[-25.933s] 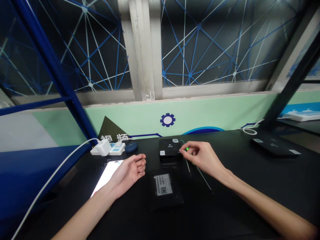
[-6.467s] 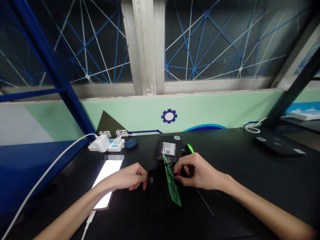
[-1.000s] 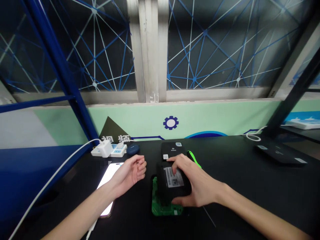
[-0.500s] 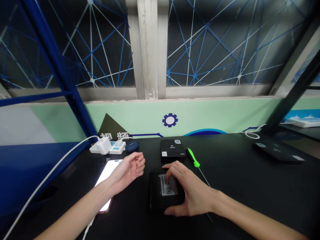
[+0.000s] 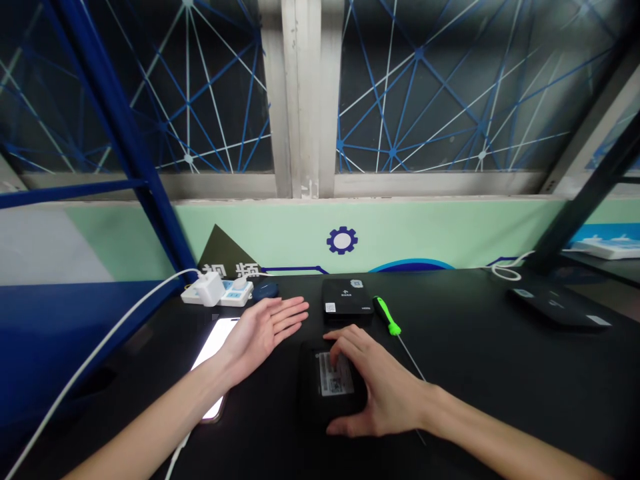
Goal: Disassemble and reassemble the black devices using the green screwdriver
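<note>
My left hand [image 5: 263, 333] is held palm up with its fingers stretched out and holds nothing. Its wrist crosses over a phone [image 5: 214, 353] with a bright white screen. My right hand [image 5: 367, 383] grips the right side of a small black set-top box [image 5: 311, 393], thumb at the near edge and fingers at the far edge. A silver printed label [image 5: 334, 375] faces up on that box, partly covered by a bent finger. Just beyond lies a second black box [image 5: 346, 298] with a white logo and stickers. A green-handled screwdriver [image 5: 387, 316] lies to the right, its shaft passing behind my right wrist.
At the back left sit a white power strip [image 5: 240, 293] with a charger [image 5: 210, 288] and a dark blue rounded object [image 5: 265, 291]. A white cable [image 5: 100, 347] runs along the left. Another flat black device [image 5: 557, 307] lies far right. A wall [image 5: 425, 230] closes off the back.
My left hand has opened from curled fingers to stretched ones, reaching slightly right. My right hand keeps its grip on the set-top box. The view has shifted slightly.
</note>
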### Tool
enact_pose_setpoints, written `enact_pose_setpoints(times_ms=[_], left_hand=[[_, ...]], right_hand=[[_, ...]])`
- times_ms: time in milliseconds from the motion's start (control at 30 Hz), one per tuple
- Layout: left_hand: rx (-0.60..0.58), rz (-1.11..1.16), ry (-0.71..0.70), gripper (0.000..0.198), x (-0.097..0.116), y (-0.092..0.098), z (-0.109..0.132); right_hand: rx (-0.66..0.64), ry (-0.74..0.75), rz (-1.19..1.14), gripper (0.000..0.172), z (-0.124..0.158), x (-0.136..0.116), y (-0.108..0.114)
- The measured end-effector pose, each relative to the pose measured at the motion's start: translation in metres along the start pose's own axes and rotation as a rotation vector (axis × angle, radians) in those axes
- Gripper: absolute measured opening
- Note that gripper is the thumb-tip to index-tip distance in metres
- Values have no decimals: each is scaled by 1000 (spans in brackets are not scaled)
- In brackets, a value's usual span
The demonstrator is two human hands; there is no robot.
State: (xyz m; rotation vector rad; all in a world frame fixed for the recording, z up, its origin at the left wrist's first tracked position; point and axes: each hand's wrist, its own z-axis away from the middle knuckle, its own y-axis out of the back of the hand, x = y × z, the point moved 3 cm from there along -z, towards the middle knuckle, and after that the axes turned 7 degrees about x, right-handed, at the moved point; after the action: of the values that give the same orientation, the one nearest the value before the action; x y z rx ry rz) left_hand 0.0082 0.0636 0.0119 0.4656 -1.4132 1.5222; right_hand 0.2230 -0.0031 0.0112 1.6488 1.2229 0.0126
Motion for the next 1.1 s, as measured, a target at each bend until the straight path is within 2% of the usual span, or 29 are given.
enact_pose_setpoints(times_ms=[400,1100], left_hand=[[-31,-33,42,39,-9,5,-2],[5,-53,68,36,-16,5,-4]], right_hand=[[-42,-6,25,60,-1,0,-1],[-39,-53,13,63,-2,-3,-5]])
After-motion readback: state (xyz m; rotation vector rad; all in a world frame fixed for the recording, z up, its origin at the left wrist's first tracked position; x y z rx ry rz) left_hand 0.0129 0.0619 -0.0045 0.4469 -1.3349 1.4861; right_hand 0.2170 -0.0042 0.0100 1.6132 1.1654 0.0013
